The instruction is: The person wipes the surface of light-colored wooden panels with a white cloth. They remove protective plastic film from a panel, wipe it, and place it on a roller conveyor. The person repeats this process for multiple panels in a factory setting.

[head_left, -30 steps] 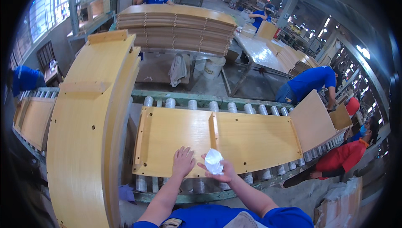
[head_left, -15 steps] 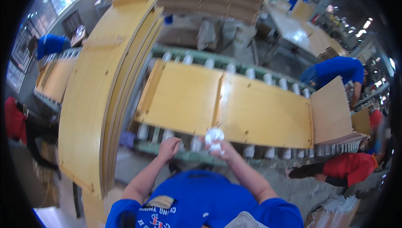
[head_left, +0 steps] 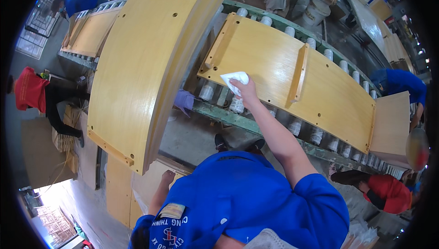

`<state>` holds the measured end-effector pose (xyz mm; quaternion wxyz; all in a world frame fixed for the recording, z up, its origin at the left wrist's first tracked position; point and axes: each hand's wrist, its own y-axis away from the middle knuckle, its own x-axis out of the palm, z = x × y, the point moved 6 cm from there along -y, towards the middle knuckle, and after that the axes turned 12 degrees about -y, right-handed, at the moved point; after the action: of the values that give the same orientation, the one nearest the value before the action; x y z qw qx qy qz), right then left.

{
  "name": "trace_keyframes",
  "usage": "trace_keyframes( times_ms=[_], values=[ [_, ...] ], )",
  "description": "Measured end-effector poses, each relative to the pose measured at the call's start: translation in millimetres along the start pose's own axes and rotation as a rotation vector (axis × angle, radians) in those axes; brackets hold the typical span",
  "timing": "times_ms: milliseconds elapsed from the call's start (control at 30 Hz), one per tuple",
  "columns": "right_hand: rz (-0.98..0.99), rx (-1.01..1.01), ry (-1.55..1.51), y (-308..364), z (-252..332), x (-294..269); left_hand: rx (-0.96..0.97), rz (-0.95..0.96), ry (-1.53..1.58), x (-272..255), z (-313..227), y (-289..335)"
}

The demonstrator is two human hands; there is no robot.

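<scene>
A long yellow wooden panel [head_left: 270, 61] with a raised cross rib [head_left: 299, 73] lies on a green roller conveyor [head_left: 215, 111]. My right hand [head_left: 245, 92] reaches out to the panel's near left corner and presses a white cloth [head_left: 234, 77] onto its surface. My left hand [head_left: 167, 177] hangs low beside my blue shirt, fingers curled, holding nothing that I can see. It is close to the edge of flat boards [head_left: 137, 189] on the floor.
A tall stack of curved yellow panels [head_left: 146, 57] stands left of me, a purple rag [head_left: 184, 100] at its side. A smaller board [head_left: 391, 121] abuts the panel's right end. Other people work around: red shirt [head_left: 29, 89], blue [head_left: 82, 0], blue [head_left: 402, 84], red [head_left: 388, 192].
My head has tipped further down and left. My right hand moved the cloth from the panel's near middle to its left corner. My left hand left the panel and dropped to my side.
</scene>
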<state>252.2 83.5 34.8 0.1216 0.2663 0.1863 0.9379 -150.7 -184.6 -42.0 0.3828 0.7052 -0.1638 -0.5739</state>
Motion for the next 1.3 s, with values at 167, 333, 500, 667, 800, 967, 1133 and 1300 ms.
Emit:
trace_keyframes(
  times_ms=[167, 333, 500, 667, 800, 967, 1133, 1300],
  values=[
    [0.014, -0.355, 0.394, -37, -9, 37, 0.049, -0.036, 0.236, 2, -7, -15],
    [0.013, -0.459, 0.686, -53, -25, 76, 0.089, 0.024, 0.484, 10, -20, -26],
    [0.018, -0.524, 0.853, -57, -30, 92, 0.125, 0.028, 0.521, 20, -10, -31],
    [-0.046, -0.526, 0.898, -59, -26, 74, 0.092, 0.063, 0.427, 14, 0, -34],
    [-0.037, -0.511, 0.882, -48, -20, 67, -0.042, 0.116, 0.419, 16, 21, -35],
    [-0.073, -0.501, 0.955, -43, -13, 53, 0.102, 0.046, 0.398, 7, 1, -47],
    [-0.072, -0.518, 0.983, -43, -13, 56, 0.144, 0.036, 0.515, 0, -11, -57],
    [-0.077, -0.521, 0.984, -39, -11, 55, 0.135, 0.04, 0.504, -2, -11, -59]
  ],
)
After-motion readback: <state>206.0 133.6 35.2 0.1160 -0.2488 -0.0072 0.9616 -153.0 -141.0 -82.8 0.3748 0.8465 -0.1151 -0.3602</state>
